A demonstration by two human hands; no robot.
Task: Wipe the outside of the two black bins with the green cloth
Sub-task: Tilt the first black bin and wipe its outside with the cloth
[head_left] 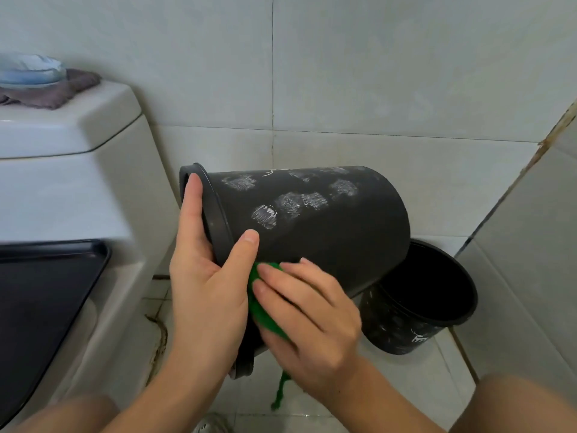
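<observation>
While left hand [203, 276] grips tilted bin [312, 226], right hand [312, 320] presses green cloth [262, 310].

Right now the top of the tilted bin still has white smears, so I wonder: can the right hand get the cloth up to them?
Probably yes. The right hand presses the green cloth low on the tilted bin, and the smears lie bare above it. The left hand grips only the rim.

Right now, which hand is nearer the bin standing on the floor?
Right. The right hand presses the green cloth on the held bin, just left of the standing bin. The left hand grips the held bin's rim, farther left.
</observation>
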